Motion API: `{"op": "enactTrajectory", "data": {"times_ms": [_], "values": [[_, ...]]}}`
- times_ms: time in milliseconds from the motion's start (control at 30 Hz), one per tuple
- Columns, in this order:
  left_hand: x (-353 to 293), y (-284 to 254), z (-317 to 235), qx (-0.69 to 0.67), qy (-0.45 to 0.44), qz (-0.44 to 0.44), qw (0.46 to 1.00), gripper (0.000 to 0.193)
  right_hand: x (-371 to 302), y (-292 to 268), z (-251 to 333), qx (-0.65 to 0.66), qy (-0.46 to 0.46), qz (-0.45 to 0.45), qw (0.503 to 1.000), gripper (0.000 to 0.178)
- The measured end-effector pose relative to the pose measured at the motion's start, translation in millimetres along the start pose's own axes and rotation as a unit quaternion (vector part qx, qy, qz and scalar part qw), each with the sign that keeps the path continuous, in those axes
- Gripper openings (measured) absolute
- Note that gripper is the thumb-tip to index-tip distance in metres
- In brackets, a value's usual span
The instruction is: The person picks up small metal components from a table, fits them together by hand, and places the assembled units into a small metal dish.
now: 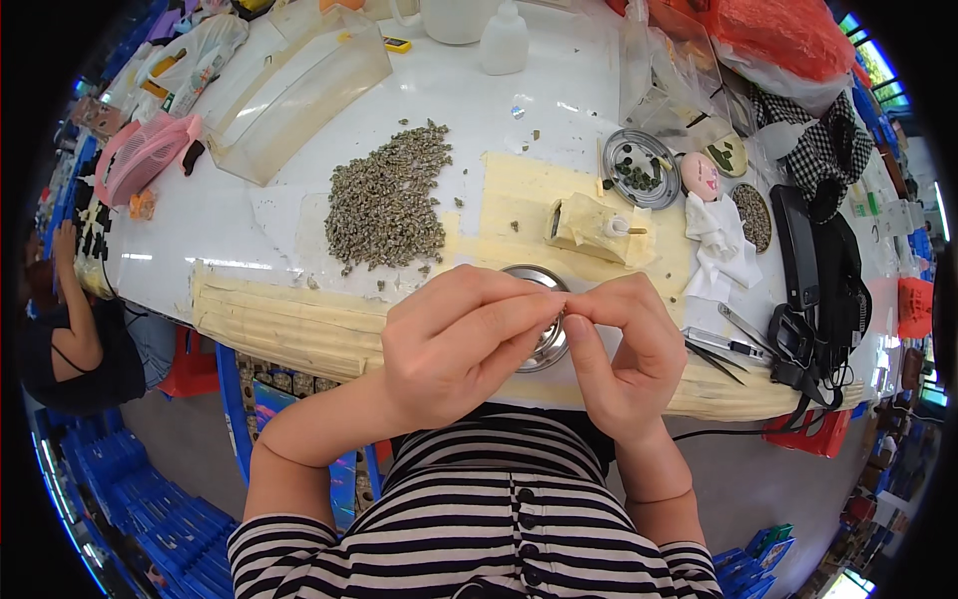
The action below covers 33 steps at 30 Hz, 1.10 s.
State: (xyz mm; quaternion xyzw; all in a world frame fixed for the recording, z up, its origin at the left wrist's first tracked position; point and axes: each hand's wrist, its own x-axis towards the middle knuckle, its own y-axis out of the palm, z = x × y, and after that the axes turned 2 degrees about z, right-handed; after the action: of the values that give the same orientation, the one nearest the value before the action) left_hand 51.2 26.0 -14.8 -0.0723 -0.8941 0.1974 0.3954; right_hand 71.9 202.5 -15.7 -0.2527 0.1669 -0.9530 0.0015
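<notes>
My left hand point(467, 344) and my right hand point(627, 349) meet at the fingertips, thumbs and forefingers pinched together. Whatever sits between them is too small to make out. Right beneath them a round metal dish point(532, 274) stands at the table's near edge, partly hidden by my fingers. Left of the dish and farther off lies a spread pile of small greyish-brown metallic pieces point(387, 200). Beyond my right hand is a block wrapped in cream tape point(589, 228), with a small white piece and a thin stick on top.
On the right are a clear round dish of dark pieces point(640, 168), crumpled white tissue point(720, 245), tweezers point(718, 365), a cutter knife point(723, 342) and a black strapped device point(798, 250). A clear plastic tray point(299, 100) and white bottle point(505, 40) stand farther back. Another person point(75, 339) sits at left.
</notes>
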Motion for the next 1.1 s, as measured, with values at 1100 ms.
{"op": "enactTrajectory", "data": {"times_ms": [1100], "values": [[-1.3, -7.9, 0.9, -0.121, -0.108, 0.038, 0.986, 0.024, -2.1, -0.8, 2.9, 0.005, 0.007, 0.011, 1.000, 0.018]]}}
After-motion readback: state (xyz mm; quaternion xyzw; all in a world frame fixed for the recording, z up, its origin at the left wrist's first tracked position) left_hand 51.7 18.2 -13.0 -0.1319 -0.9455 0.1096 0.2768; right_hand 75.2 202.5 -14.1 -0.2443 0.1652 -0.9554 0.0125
